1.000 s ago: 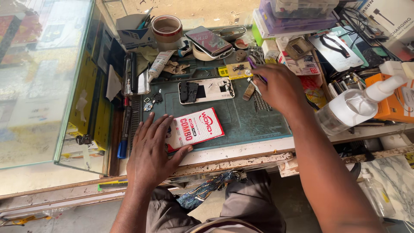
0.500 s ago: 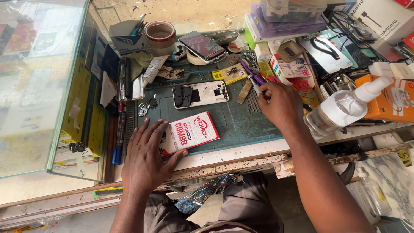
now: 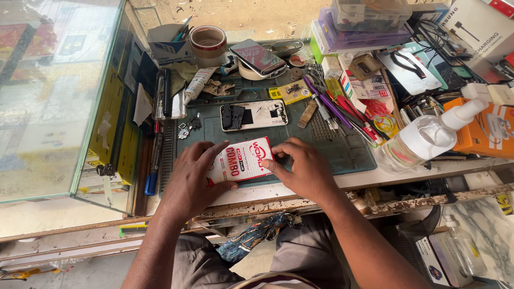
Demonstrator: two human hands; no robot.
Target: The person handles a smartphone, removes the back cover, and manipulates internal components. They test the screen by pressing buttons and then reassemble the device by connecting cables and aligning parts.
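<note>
Both hands on a small red-and-white packet at the near edge of the worktop.

The red-and-white packet [image 3: 241,160] lies flat on the dark green work mat [image 3: 342,150], right between the hands: the left hand [image 3: 195,174] rests over its left end with fingers spread and the thumb under its lower edge, while the right hand [image 3: 305,168] pinches its right edge with curled fingertips. Just beyond the packet lies an opened phone [image 3: 254,115] with its insides showing. Further past the right hand sit purple and red tools [image 3: 334,109] and, to its right, a clear spray bottle [image 3: 423,139]. Beyond the left hand stands a roll of tape [image 3: 208,40].
</note>
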